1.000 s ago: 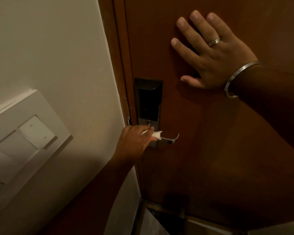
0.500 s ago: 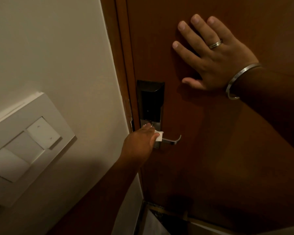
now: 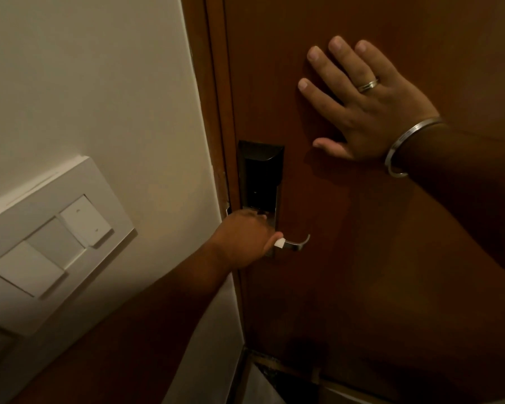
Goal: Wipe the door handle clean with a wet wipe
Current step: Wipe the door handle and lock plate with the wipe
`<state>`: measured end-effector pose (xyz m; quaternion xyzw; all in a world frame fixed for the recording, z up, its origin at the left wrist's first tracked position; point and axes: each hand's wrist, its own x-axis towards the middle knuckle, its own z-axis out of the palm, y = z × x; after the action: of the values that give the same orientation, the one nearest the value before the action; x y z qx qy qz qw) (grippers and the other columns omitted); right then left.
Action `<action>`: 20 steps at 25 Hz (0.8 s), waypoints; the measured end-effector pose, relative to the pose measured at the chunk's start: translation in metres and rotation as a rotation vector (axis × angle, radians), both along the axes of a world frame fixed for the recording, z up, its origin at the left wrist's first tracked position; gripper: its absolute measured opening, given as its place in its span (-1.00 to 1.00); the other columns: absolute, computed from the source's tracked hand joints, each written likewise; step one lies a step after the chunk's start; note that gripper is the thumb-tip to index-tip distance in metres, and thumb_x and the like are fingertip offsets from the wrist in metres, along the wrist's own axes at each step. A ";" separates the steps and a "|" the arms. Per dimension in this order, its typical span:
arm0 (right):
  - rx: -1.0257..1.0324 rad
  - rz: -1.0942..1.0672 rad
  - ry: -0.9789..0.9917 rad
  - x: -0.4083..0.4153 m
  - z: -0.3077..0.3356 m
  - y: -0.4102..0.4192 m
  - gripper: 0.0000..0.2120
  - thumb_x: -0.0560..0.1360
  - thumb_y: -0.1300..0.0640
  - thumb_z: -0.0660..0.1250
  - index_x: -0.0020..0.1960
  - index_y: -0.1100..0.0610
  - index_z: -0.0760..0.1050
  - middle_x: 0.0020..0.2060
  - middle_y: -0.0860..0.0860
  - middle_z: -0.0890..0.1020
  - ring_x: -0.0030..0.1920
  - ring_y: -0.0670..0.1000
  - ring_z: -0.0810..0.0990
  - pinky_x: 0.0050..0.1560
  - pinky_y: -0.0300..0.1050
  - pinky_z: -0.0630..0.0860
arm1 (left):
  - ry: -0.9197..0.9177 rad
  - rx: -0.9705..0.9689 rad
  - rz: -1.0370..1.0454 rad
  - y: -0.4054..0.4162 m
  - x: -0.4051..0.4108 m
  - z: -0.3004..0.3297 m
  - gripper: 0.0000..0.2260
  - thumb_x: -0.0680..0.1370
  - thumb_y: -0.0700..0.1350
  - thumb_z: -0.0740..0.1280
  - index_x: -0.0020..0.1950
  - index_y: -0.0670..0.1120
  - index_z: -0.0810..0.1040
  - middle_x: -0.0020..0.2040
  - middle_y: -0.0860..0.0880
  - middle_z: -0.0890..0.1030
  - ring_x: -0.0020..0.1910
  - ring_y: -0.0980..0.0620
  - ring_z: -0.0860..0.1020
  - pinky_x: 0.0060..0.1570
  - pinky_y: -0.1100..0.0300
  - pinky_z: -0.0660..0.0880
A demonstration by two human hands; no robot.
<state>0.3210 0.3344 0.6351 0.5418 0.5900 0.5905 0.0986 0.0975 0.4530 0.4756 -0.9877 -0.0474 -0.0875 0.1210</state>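
Note:
A metal lever door handle (image 3: 298,245) sticks out to the right below a black electronic lock plate (image 3: 260,176) on the brown wooden door (image 3: 391,258). My left hand (image 3: 245,237) is closed around the handle's inner end, with a small white wet wipe (image 3: 280,242) showing at its fingertips against the lever. Most of the wipe is hidden inside the hand. My right hand (image 3: 362,106) lies flat on the door above and to the right of the lock, fingers spread, holding nothing. It wears a ring and a metal bangle.
A cream wall (image 3: 99,97) stands left of the door frame (image 3: 216,112). A white switch panel (image 3: 47,243) with large rocker switches is mounted on it at the left. Dim floor shows at the bottom near the door's foot.
My left hand has slid inward along the handle toward the lock plate, so less of the wipe shows. The view has shifted slightly; the right hand stays flat on the door.

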 end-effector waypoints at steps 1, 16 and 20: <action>0.006 -0.001 -0.004 0.000 0.000 -0.001 -0.19 0.62 -0.33 -0.07 0.66 0.21 0.01 0.61 0.30 0.02 0.60 0.35 0.04 0.57 0.21 -0.15 | -0.003 0.027 -0.001 0.001 -0.002 -0.003 -0.74 0.62 0.03 0.13 0.03 -0.03 0.57 -0.03 -0.08 0.66 0.02 -0.06 0.58 0.09 0.07 0.43; 0.003 0.003 0.004 0.001 -0.002 0.002 -0.21 0.63 -0.31 -0.05 0.65 0.22 0.02 0.60 0.32 0.04 0.59 0.36 0.06 0.56 0.26 -0.05 | -0.382 -0.089 0.157 0.007 -0.027 -0.031 -0.73 0.46 0.09 0.41 0.10 0.04 0.58 0.08 0.03 0.66 -0.11 -0.06 0.55 -0.08 0.04 0.31; -0.001 -0.007 0.010 0.000 0.000 0.001 -0.20 0.63 -0.31 -0.05 0.66 0.21 0.01 0.60 0.32 0.03 0.59 0.37 0.06 0.55 0.26 -0.10 | -0.363 -0.154 0.172 -0.028 -0.009 -0.037 -0.78 0.45 0.11 0.35 0.00 0.03 0.59 -0.07 0.05 0.68 -0.04 -0.09 0.56 -0.02 0.05 0.17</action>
<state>0.3212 0.3354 0.6347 0.5470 0.5887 0.5871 0.0979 0.0886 0.4247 0.4389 -0.9544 -0.1591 -0.2493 0.0417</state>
